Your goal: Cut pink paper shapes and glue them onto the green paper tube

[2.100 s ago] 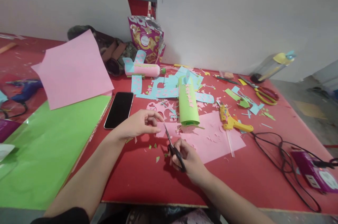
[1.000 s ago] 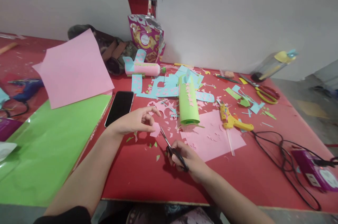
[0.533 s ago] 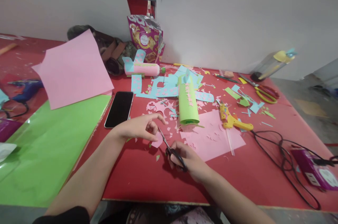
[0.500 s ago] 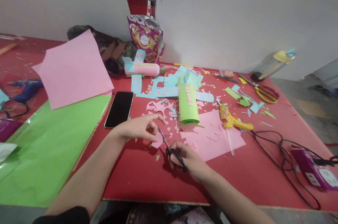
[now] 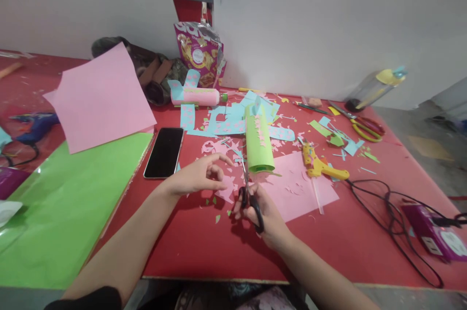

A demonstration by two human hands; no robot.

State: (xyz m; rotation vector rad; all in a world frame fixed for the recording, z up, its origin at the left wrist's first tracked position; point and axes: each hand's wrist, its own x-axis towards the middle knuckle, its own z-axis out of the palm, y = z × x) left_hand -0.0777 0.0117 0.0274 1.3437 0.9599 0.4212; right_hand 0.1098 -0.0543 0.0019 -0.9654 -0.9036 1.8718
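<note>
Black-handled scissors (image 5: 251, 203) are in my right hand (image 5: 268, 217), their blades pointing up and away toward a green paper-covered tube (image 5: 259, 144). My left hand (image 5: 202, 173), its fingers curled, pinches a small piece of pink paper (image 5: 226, 190) by the thumb tip. The scissor blades stand just right of that piece, apart from it. The tube carries pink paper cutouts on top and has light-blue dotted paper pieces sticking out at its sides. Beneath and around my hands lie small pink and green scraps on the red table (image 5: 204, 246).
A phone (image 5: 164, 153) lies by my left forearm, beside green sheets (image 5: 80, 208) and a pink sheet (image 5: 104, 98). To the right are a yellow glue gun (image 5: 323, 169) with its cord, larger scissors (image 5: 365, 127) and a purple box (image 5: 434, 232). Behind lies a pink paper-covered bottle (image 5: 200, 96).
The scissors have moved right and away from the pink paper, and their blades now point more straight ahead. The pink piece has shifted slightly right with my left hand.
</note>
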